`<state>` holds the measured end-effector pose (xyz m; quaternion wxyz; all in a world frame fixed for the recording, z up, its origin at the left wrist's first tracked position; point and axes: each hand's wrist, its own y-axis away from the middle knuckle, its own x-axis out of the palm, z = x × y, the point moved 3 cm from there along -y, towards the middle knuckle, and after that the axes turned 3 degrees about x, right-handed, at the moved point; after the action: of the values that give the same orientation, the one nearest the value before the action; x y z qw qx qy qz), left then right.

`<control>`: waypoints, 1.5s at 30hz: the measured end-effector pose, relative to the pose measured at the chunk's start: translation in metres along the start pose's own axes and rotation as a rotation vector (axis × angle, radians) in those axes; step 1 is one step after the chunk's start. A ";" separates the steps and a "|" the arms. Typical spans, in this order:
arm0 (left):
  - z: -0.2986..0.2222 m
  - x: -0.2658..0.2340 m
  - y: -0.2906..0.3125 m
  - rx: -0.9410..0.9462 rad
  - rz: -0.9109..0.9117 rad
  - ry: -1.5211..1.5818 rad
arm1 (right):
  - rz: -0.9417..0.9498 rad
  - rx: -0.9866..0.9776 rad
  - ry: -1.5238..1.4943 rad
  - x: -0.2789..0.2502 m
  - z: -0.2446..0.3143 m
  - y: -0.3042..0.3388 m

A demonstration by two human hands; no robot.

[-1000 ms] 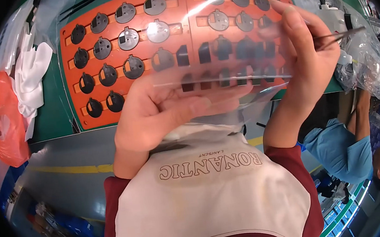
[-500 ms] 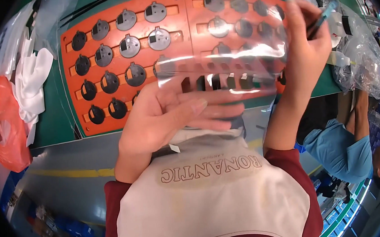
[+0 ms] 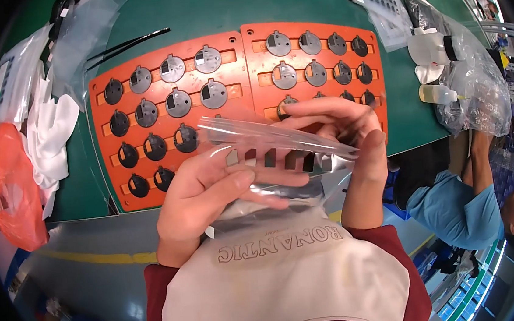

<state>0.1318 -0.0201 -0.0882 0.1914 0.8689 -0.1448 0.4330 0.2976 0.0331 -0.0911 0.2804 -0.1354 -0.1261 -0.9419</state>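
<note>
A clear plastic film (image 3: pixel 248 128) with a row of small dark square pieces (image 3: pixel 271 157) is held up in front of me, bowed along its upper edge. My left hand (image 3: pixel 202 196) grips its left part, thumb on the near side and fingers behind. At its right end, my right hand (image 3: pixel 359 136) has bent fingers and the thumb closed about the film. No tool shows in that hand. Beyond the film, round black discs with cut-outs (image 3: pixel 213 93) sit in rows in an orange tray (image 3: pixel 237 104); a second orange tray (image 3: pixel 253 69) adjoins it, partly hidden by my hands.
White gloves (image 3: pixel 53 132) and a red plastic bag (image 3: pixel 8 182) lie at left. Black tweezers (image 3: pixel 131 48) rest behind the left tray. Bottles (image 3: pixel 427 48), clear bags (image 3: pixel 477 92) and a patterned sheet (image 3: pixel 381 3) are at right. A person in blue (image 3: pixel 457 207) works nearby.
My right hand has come down and inward to the film's right end; the slim dark tool it held is out of sight. The film is tilted more edge-on, and more of the table shows.
</note>
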 end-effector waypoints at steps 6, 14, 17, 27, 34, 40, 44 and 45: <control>-0.006 -0.010 0.003 0.151 0.102 -0.142 | 0.057 -0.009 -0.114 0.011 0.008 0.005; -0.020 -0.028 0.000 0.485 0.386 -0.487 | -0.106 0.007 0.271 0.012 0.013 0.008; -0.017 -0.026 0.001 0.496 0.146 -0.486 | -0.199 0.040 0.383 0.010 0.015 0.012; -0.024 -0.022 0.010 0.739 -0.270 -0.895 | -0.246 -0.177 0.443 0.016 0.018 0.022; -0.018 -0.032 0.010 0.360 -0.051 -0.561 | -0.140 -0.161 0.611 0.020 0.016 0.015; -0.006 -0.015 0.002 0.166 -0.080 -0.746 | -0.218 -0.222 0.675 -0.002 0.022 0.019; -0.010 -0.021 0.008 0.297 -0.154 -0.792 | -0.209 -0.295 0.696 -0.003 0.020 0.022; -0.010 -0.025 0.007 0.298 -0.156 -0.796 | -0.230 -0.319 0.697 -0.002 0.018 0.022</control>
<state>0.1076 -0.0200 -0.1017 0.0252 0.9946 -0.0772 0.0647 0.3151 0.0215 -0.0713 0.1745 0.1654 0.1100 -0.9644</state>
